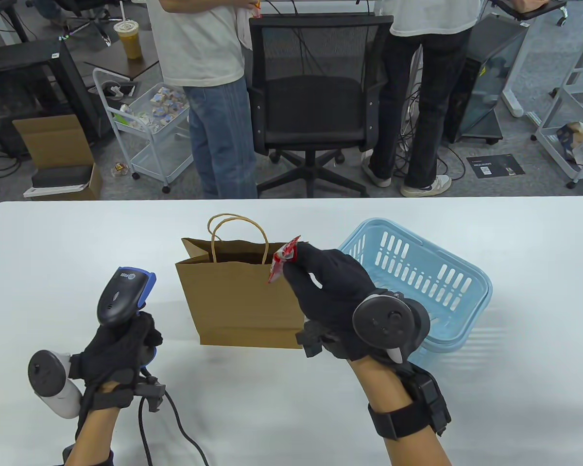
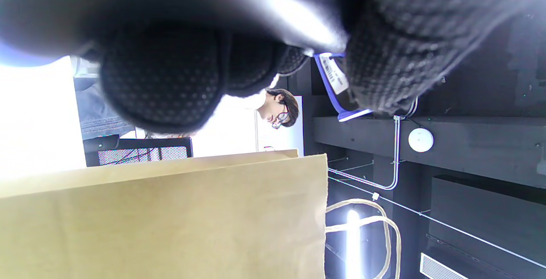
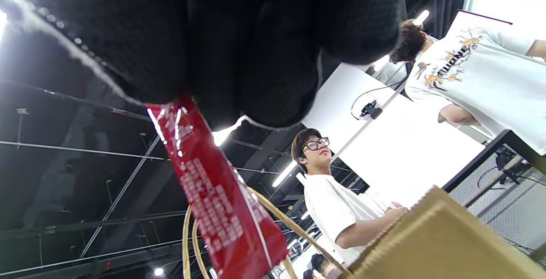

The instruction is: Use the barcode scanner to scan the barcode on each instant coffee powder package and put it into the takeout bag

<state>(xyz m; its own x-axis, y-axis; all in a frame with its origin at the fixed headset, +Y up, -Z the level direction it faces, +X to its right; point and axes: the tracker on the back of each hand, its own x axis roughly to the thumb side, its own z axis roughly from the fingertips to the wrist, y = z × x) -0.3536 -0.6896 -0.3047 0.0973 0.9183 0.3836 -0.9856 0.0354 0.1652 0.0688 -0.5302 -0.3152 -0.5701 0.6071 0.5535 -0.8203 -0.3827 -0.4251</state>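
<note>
A brown paper takeout bag [image 1: 245, 301] stands upright and open at the middle of the white table [image 1: 291, 412]. My right hand [image 1: 328, 286] pinches a red instant coffee package [image 1: 282, 258] over the bag's right top edge; the package [image 3: 217, 198] hangs down from my fingers beside the bag rim [image 3: 431, 236]. My left hand [image 1: 121, 349] grips the handle of a grey and blue barcode scanner [image 1: 124, 296], held upright to the left of the bag. The left wrist view shows the bag's side [image 2: 170, 219] and the scanner's blue edge [image 2: 337, 87].
A light blue plastic basket [image 1: 418, 276] stands tilted right of the bag, behind my right hand. The scanner's black cable [image 1: 175, 427] runs to the table's near edge. Beyond the far edge stand two people [image 1: 214, 97] and an office chair [image 1: 316, 97].
</note>
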